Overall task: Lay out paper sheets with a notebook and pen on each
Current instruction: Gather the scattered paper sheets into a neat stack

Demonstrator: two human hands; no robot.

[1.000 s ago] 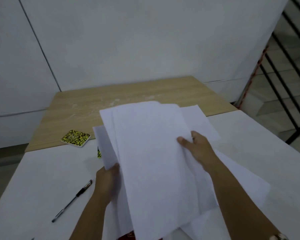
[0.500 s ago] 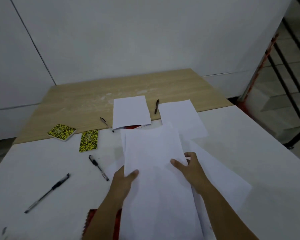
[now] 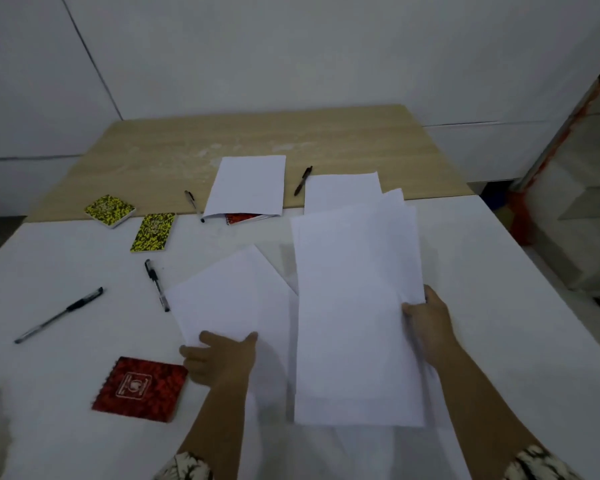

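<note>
- The right hand (image 3: 428, 327) is gripping a stack of white paper sheets (image 3: 355, 306) by its right edge, long axis pointing away from the person.
- The left hand (image 3: 222, 358) is pinching a single white sheet (image 3: 232, 299), angled leftward.
- A red spiral notebook (image 3: 141, 388) and a black pen (image 3: 156, 284) are lying just left on the white desk (image 3: 499, 306); open room is lying right.

Left hand (image 3: 222, 358) reaches forward, thumb on top, fingers curled under, pinching the near edge of a sheet (image 3: 232, 299). To the right of that sheet, right hand (image 3: 430, 323) grips a paper stack (image 3: 357, 306) by its right edge, forearm angled inward.
</note>
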